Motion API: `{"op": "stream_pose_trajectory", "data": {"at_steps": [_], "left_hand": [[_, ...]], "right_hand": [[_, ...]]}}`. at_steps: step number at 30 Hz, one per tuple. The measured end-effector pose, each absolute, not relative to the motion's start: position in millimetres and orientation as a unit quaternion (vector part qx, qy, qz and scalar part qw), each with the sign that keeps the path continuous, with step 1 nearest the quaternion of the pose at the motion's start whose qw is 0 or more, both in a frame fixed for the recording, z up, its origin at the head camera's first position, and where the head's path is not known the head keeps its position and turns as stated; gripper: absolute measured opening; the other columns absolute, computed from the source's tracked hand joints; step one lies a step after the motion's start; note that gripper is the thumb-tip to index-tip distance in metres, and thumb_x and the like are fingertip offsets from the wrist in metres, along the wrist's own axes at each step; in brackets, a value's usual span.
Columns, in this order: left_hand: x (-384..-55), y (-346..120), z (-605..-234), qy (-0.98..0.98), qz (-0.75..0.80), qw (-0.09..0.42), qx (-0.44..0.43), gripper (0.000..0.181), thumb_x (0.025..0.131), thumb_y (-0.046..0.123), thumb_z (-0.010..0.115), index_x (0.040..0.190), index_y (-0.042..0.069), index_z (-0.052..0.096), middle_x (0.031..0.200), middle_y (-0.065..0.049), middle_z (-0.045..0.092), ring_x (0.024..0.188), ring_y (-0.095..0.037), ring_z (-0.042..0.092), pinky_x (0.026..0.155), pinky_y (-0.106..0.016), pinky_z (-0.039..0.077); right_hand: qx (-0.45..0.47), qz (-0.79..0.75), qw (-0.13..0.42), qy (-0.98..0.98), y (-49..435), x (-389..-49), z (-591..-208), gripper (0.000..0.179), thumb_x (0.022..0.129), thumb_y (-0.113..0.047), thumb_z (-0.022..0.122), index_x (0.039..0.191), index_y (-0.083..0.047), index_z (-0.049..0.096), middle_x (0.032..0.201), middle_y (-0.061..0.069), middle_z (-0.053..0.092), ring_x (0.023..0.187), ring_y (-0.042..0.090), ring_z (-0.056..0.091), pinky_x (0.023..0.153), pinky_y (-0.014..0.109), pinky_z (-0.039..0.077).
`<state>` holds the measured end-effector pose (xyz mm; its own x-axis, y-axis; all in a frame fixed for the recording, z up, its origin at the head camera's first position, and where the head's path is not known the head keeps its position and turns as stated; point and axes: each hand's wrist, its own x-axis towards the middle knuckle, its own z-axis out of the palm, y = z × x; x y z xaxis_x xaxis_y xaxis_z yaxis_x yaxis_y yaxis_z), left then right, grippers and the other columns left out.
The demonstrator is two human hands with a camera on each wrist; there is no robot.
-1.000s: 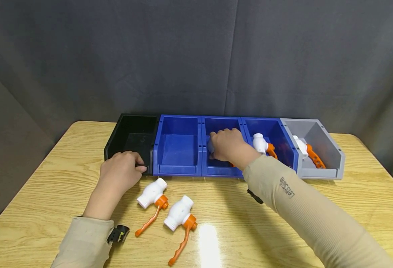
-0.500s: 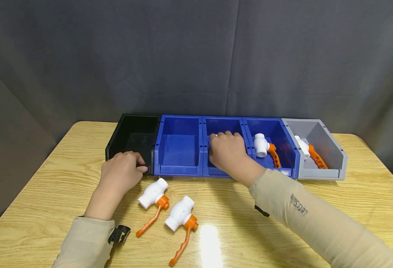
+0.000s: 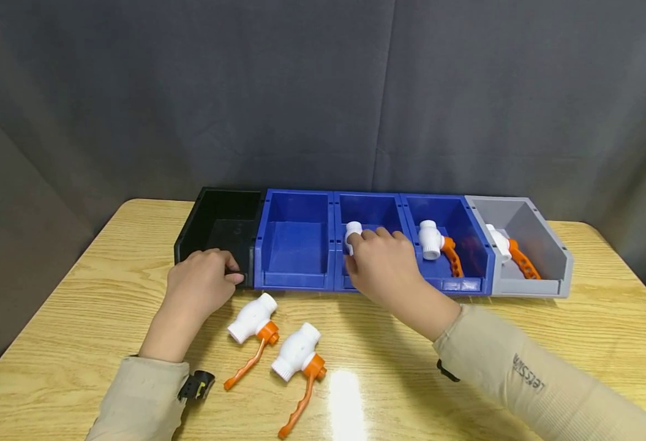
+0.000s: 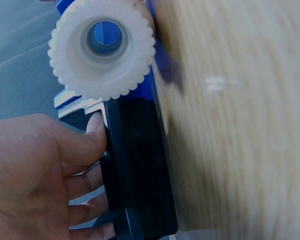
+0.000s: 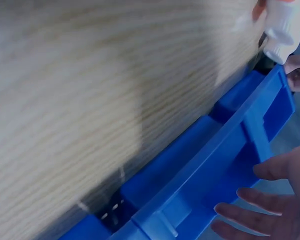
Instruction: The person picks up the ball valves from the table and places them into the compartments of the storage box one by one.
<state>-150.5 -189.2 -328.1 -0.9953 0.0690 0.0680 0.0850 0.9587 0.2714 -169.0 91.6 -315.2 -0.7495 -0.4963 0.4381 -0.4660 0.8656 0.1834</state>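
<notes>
My left hand [image 3: 198, 285] pinches the front lip of the black bin [image 3: 229, 205]; in the left wrist view the thumb is outside the wall and the fingers inside. Over the middle blue bin [image 3: 369, 201] is my right hand [image 3: 386, 263]. Its fingers are apart and hold nothing in the right wrist view. A white ball valve [image 3: 353, 230] lies in that bin, mostly hidden behind the hand. On the table two ball valves with orange handles lie side by side, one nearer the bins [image 3: 252, 318] and one nearer me [image 3: 297, 351].
The left blue bin [image 3: 296, 245] stands beside the black one. The right blue bin [image 3: 446, 205] holds a ball valve [image 3: 430, 240], and the grey bin [image 3: 554, 260] holds another [image 3: 523, 262]. A dark curtain [image 3: 323, 92] hangs behind the wooden table [image 3: 80, 343].
My right hand has let go of the ball valve in the middle blue bin and drawn back toward me and slightly right. The left hand stays on the black bin.
</notes>
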Motion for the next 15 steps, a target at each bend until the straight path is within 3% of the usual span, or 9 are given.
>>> {"op": "stream_pose_trajectory", "data": {"at_steps": [7, 15], "left_hand": [[-149.9, -190.3, -327.9, -0.990, -0.135, 0.027, -0.037, 0.012, 0.091, 0.020, 0.070, 0.095, 0.009, 0.074, 0.099, -0.012, 0.070, 0.096, -0.038, 0.062, 0.072, -0.055, 0.051], [-150.7, -189.5, -328.4, -0.990, -0.135, 0.027, -0.036, 0.012, 0.091, 0.020, 0.070, 0.095, 0.009, 0.074, 0.099, -0.012, 0.070, 0.096, -0.038, 0.062, 0.072, -0.055, 0.051]], "right_hand": [[0.281, -0.001, 0.294, -0.914, 94.6, -153.9, -321.0, 0.022, 0.083, -0.026, 0.076, 0.093, -0.006, 0.073, 0.078, 0.005, 0.069, 0.067, 0.025, 0.063, 0.050, 0.035, 0.043], [0.284, 0.026, 0.272, -0.919, 98.7, -140.8, -320.6, 0.022, 0.087, -0.028, 0.074, 0.096, -0.007, 0.073, 0.083, 0.004, 0.071, 0.076, 0.024, 0.066, 0.055, 0.036, 0.049]]}}
